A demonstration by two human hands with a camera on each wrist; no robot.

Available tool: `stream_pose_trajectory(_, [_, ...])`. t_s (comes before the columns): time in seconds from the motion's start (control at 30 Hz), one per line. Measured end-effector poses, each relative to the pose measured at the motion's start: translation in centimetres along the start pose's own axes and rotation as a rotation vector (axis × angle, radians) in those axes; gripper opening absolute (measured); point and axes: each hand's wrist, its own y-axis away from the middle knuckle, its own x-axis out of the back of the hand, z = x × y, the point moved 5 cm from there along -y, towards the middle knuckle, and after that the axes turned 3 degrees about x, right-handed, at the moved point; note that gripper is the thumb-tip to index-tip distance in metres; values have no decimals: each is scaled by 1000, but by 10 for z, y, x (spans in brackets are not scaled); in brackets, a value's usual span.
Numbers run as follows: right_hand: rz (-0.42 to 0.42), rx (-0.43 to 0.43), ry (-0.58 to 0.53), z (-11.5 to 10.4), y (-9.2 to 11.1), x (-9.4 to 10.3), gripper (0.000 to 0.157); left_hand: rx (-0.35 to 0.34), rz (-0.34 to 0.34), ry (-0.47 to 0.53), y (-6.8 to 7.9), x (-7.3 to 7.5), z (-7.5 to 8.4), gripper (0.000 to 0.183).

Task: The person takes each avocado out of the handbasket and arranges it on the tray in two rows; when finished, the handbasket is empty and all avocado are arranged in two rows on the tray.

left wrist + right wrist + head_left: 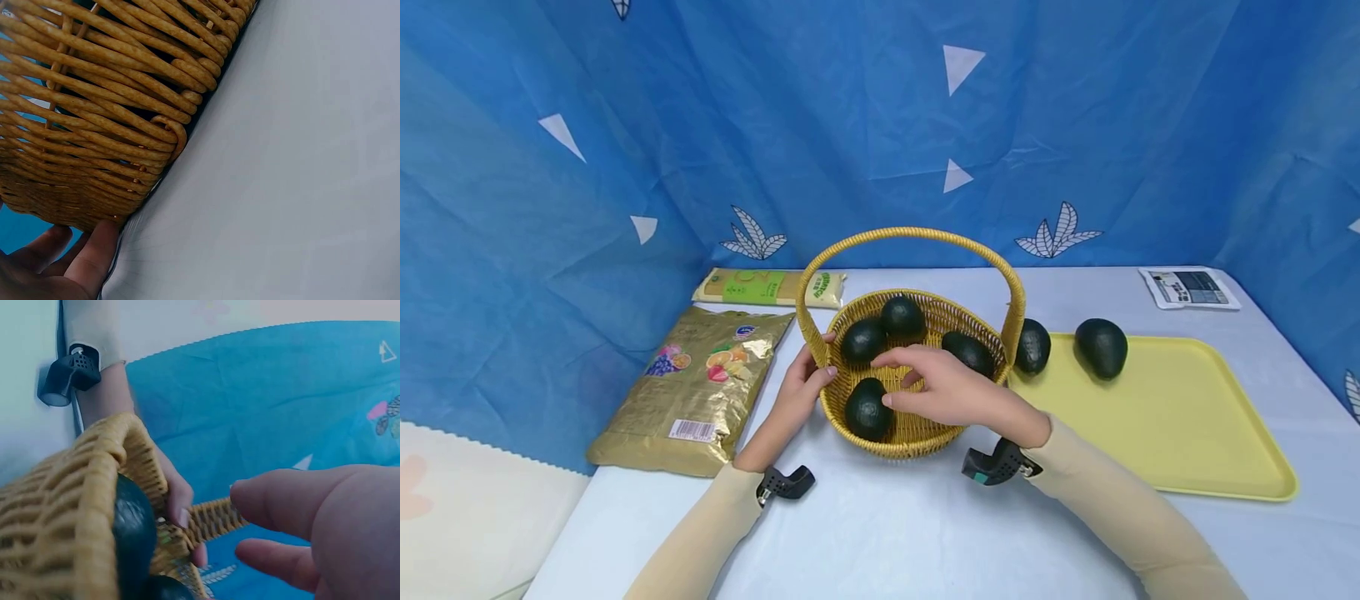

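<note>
A yellow wicker basket point(910, 451) with a tall arched handle holds several dark green avocados. My left hand point(797, 387) grips its left rim at the foot of the handle. In the left wrist view, its fingers point(92, 259) reach the woven side. My right hand point(943, 387) is over the basket's inside, fingers bent and apart, with nothing between them. Its thumb tip overlaps the front-left avocado point(868, 410) in the head view. Behind lie two avocados side by side, and another avocado point(967, 353) rests at the right wall, partly behind the right hand.
Right of the basket is a yellow tray point(1187, 417); one avocado point(1101, 347) sits at its back edge, another avocado point(1033, 347) beside the basket. A gold fruit-print bag point(700, 392) and a noodle pack point(752, 287) lie left. A white packet point(1189, 288) is back right.
</note>
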Motion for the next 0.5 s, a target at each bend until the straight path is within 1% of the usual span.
stream_pose_trajectory(0.17, [-69, -70, 25, -1, -17, -14, 52, -11, -5, -10, 0, 2, 2, 53])
stream_pose_trajectory(0.27, [-95, -101, 27, 0, -25, -22, 53, -13, -3, -15, 0, 2, 2, 53])
stream_pose_trajectory(0.5, [-116, -146, 57, 4, -29, -33, 52, 0, -8, 1, 0, 0, 0, 55])
